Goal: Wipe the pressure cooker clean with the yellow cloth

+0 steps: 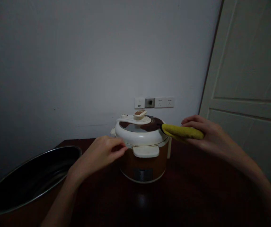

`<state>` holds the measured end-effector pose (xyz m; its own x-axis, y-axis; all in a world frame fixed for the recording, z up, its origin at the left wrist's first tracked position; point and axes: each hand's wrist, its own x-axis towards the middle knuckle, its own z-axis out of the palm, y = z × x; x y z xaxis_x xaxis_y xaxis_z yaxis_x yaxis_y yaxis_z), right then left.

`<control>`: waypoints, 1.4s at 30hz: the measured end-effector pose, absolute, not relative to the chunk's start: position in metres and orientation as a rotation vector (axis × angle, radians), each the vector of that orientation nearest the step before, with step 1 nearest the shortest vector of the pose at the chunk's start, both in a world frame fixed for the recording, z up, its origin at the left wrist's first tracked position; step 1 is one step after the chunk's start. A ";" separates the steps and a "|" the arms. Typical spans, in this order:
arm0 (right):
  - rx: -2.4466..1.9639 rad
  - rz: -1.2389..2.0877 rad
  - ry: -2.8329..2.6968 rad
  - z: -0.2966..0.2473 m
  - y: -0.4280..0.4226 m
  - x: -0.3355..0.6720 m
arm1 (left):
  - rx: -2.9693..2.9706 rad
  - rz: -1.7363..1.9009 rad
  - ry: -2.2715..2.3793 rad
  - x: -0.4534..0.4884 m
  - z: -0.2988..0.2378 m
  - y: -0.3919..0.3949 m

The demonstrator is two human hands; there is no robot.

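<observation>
The yellow cloth (pixel 182 131) is at the upper right of the cooker (pixel 142 138), folded, probably to stay compact in the right grip (pixel 208 132), which grasps its outer end; I can't tell whether the cloth touches the cooker; the left grip (pixel 105 149) is close by the cooker's left side, maybe to steady it, fingertips drawn together, pinching what, if anything, I can't tell; the cooker stands on a dark worktop (pixel 189 189); left of the cooker is a dark pot (pixel 43 164); behind the cooker, wall sockets (pixel 164 102).

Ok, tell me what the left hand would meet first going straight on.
Likely the cooker, beside its front handle: the left hand points there, though any gap is hard to judge.
</observation>
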<state>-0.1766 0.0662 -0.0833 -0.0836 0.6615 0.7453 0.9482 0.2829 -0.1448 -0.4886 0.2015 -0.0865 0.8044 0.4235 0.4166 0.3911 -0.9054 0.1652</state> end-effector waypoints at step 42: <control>-1.212 -0.584 -2.480 -0.101 0.090 -0.252 | 2.614 1.359 1.518 -0.483 -0.104 0.269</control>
